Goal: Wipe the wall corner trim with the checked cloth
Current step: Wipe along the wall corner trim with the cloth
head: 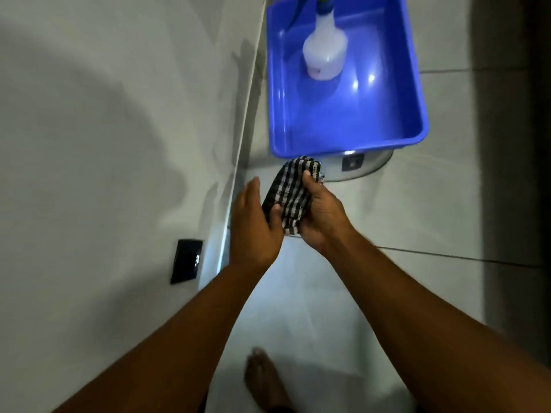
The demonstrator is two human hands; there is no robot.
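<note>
Head cam, near to far. A bare foot (265,380) stands on the floor tiles (432,204) at the bottom. Both arms reach fwd. The checked cloth (290,193) is bunched between the hands, just right of the wall corner trim (238,162), not touching it yet.

The right hand (320,216) has its fingers curled round the cloth. The left hand (253,225) pinches the cloth's near edge w/ the thumb; its other fingers are straight and loose.

I think the cloth is soft, light and floppy. Fold it to a thick pad and hold it in the middle.

A black switch plate (186,260) sits on the wall, left. Farther off, a blue tub (417,93) w/ a spray bottle (325,52) in it rests on a shiny metal thing (362,166), close to the trim. It could get in the way down low.
</note>
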